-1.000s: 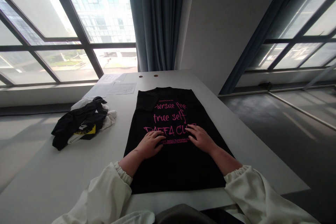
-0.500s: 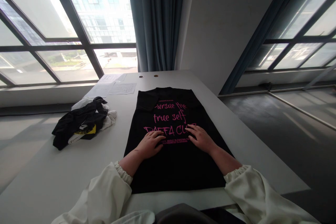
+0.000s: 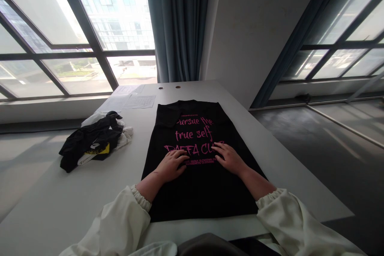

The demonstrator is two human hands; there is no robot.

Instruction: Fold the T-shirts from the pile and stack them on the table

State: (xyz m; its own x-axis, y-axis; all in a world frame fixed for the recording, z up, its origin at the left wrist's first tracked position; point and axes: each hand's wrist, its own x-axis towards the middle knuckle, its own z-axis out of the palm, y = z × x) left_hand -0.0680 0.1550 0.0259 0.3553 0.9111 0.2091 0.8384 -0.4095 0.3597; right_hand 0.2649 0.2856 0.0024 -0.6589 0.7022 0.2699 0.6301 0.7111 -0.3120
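A black T-shirt [image 3: 204,192] with pink lettering lies flat in front of me, its collar toward the far end of the table. One sleeve is folded inward over the left side of the chest. My left hand [image 3: 172,165] rests on the left part of the print, palm down with fingers stretched out. On the right part of the print lies my right hand [image 3: 229,158], its fingers spread and slightly bent. Neither hand grips the fabric, and each covers some of the letters.
The white table [image 3: 120,204] carries a crumpled heap of black, white and yellow clothes [image 3: 93,138] at the left. Printed paper sheets [image 3: 139,101] lie at the far left, near two round cable holes. Beyond are a blue curtain [image 3: 178,24] and windows.
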